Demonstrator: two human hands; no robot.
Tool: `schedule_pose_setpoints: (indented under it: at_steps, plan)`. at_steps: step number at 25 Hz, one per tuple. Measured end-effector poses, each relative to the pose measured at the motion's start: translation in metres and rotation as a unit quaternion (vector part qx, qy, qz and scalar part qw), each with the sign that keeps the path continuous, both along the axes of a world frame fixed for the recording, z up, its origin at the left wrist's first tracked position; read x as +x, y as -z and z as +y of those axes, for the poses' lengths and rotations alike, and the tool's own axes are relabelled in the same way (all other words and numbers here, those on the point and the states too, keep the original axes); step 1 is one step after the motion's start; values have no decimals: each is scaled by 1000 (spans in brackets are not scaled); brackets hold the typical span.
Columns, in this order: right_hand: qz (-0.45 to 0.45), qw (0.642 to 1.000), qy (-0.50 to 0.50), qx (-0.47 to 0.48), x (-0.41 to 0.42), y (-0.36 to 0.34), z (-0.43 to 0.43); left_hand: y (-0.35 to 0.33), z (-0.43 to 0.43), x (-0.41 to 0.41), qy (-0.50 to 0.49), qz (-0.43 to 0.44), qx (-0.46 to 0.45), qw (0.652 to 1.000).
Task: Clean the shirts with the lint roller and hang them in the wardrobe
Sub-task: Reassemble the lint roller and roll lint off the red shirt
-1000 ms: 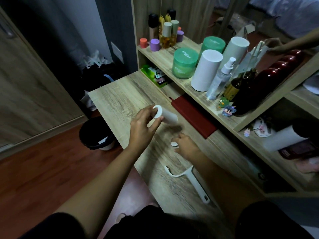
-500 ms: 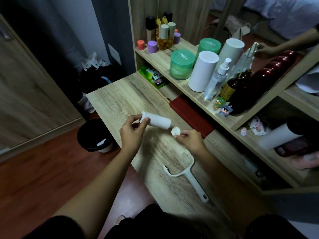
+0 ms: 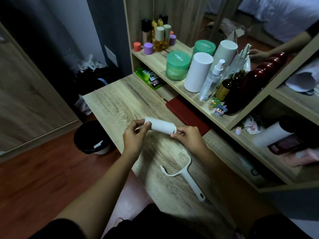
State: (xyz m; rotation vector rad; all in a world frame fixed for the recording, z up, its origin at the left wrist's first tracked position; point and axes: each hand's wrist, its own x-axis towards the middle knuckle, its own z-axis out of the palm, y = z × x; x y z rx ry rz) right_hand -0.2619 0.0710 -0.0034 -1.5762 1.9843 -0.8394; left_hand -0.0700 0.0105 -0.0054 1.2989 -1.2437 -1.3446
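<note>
A white lint roll [image 3: 160, 125] is held level above the wooden desk [image 3: 114, 104]. My left hand [image 3: 135, 136] grips its left end. My right hand [image 3: 187, 138] pinches a small white end cap [image 3: 174, 132] against the roll's right end. The white roller handle [image 3: 184, 173], an empty fork with a long grip, lies flat on the desk nearer to me, apart from both hands. No shirts are in view.
A black bin [image 3: 91, 137] stands on the floor left of the desk. A dark red case [image 3: 186, 114] lies at the desk's back edge. The shelf [image 3: 155, 57] above holds green jars, a white cylinder, a spray bottle and small bottles. A wooden door [image 3: 25, 94] stands at left.
The right hand picked the small cap off the desk and brought it to the roll's right end. The left hand turned the roll level and lowered it slightly.
</note>
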Motion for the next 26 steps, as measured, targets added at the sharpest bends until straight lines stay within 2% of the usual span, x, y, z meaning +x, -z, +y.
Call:
schedule_pose_setpoints:
  at_steps: [6,11,16,20,26]
  plan:
    - [30,999,-11,-29,0,-3,2,2,7,-5,-5,38,31,999]
    - [23,998,-10,-58,1,-5,1,-1,7,-12,-46,162,93,981]
    - [-7,998,36,-60,18,-6,4,1,8,-19,-77,179,118,974]
    - [-82,993,73,-35,23,-3,12,1,11,-23,-84,181,122,972]
    - [-281,959,49,-7,6,-15,18,0,2,-12,-14,194,164,967]
